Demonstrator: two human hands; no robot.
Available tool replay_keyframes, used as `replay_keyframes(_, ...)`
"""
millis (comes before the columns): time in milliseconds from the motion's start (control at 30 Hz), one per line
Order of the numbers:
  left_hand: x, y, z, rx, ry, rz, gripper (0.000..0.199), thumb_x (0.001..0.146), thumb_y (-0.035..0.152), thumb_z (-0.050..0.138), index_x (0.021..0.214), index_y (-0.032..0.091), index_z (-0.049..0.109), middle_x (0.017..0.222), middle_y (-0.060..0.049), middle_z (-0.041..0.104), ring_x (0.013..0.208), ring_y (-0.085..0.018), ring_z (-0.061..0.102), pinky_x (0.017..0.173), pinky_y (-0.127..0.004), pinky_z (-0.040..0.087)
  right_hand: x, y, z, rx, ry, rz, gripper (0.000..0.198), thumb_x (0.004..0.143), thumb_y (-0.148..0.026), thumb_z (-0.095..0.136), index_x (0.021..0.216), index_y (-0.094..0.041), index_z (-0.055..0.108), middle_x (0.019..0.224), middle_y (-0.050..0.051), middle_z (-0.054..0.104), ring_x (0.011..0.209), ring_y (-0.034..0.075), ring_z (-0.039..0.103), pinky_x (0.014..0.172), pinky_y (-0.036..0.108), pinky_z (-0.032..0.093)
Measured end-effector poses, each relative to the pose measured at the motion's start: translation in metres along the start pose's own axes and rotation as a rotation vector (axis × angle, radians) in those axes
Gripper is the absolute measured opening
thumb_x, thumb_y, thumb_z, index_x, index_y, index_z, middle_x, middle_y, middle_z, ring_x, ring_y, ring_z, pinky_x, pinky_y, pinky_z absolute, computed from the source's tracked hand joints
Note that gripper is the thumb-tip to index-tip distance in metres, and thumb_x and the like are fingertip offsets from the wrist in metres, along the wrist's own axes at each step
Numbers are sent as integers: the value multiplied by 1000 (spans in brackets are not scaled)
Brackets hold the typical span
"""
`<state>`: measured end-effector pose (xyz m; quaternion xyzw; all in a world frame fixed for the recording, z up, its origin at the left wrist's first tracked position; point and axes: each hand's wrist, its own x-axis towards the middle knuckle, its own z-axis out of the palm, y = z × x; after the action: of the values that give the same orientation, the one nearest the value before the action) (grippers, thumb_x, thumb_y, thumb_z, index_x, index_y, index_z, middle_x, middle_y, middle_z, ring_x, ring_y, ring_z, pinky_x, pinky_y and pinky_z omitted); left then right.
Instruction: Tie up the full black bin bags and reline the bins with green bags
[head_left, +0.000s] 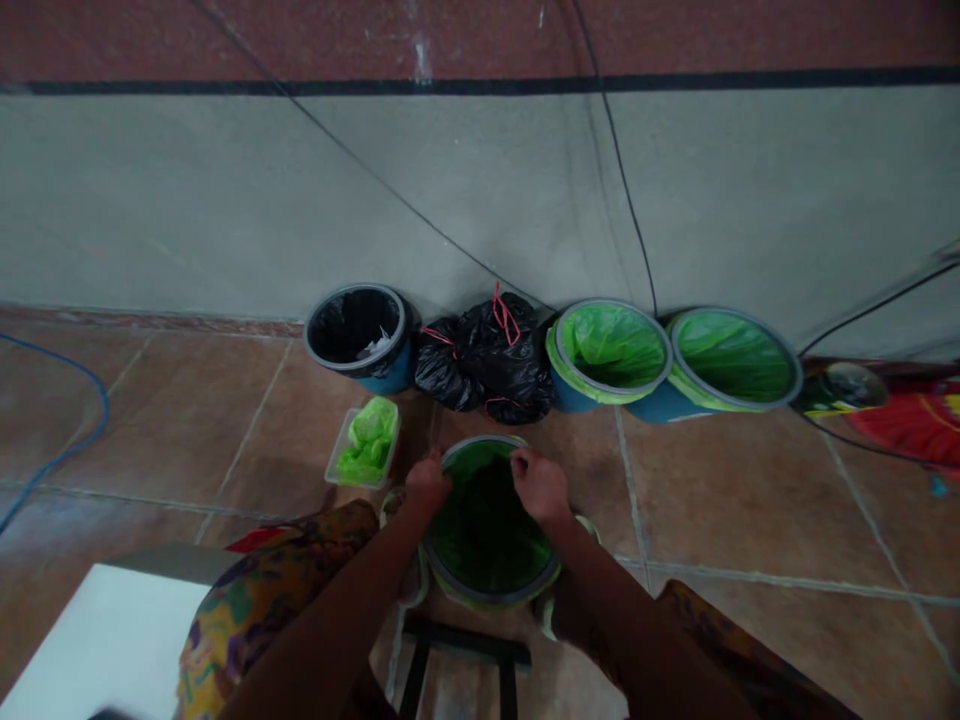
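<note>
Apparently I'm partway along, fingers of my left hand and right hand clamped on a green-lined bin at its rim, two more bins beyond my right fingers already lined, green bags just past my left fingers seemingly unused.

Black bags with red ties sit by the wall, beside a black-lined bin. Dark cables cross the wall; a blue cable curves over the tiled floor at left.
</note>
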<state>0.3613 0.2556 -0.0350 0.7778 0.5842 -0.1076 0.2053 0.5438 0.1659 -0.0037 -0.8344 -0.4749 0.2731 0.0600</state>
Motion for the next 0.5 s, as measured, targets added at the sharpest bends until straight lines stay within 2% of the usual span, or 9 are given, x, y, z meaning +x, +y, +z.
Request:
replay_keyframes(67,1,7,-9,-11,22,23,53,82,28,59,133,14,51,120,-15,64,113,-27,60,93,-33,46,11,-4,-14,12,100,-63,36,95,-26,45,128,-21,59,125,8,67,114,21,61,96,28,43)
replay_keyframes(100,2,11,-13,-19,41,59,58,81,30,62,136,15,49,125,-14,62,117,-27,57,97,-34,44,18,-6,-18,9,104,-103,39,94,-25,49,131,-20,57,129,9,65,118,21,59,98,28,42)
replay_keyframes(200,9,22,-20,-55,54,230,59,83,27,61,140,18,47,135,-11,58,125,-25,53,108,-34,37,35,-5,-16,-13,-17,-169,41,92,-22,51,133,-19,55,125,9,67,115,21,61,98,28,42)
replay_keyframes(267,17,26,-19,-66,-7,294,51,88,22,54,139,19,50,130,-10,63,122,-22,56,108,-32,38,42,-2,-9,-31,-84,-165,36,94,-22,48,127,-19,60,118,9,70,109,21,64,94,28,43)
replay_keyframes(367,28,27,-13,-24,-97,263,41,92,20,46,132,17,58,117,-12,70,111,-23,64,100,-32,44,49,3,-1,-61,-102,-165,30,94,-24,48,118,-19,64,114,10,71,107,22,65,91,28,44)
replay_keyframes(500,36,26,-7,16,-109,237,37,90,19,50,125,15,64,121,-13,69,115,-24,63,101,-31,45,53,5,5,-107,-124,-118,29,93,-28,50,115,-19,66,113,11,71,106,23,66,88,28,46)
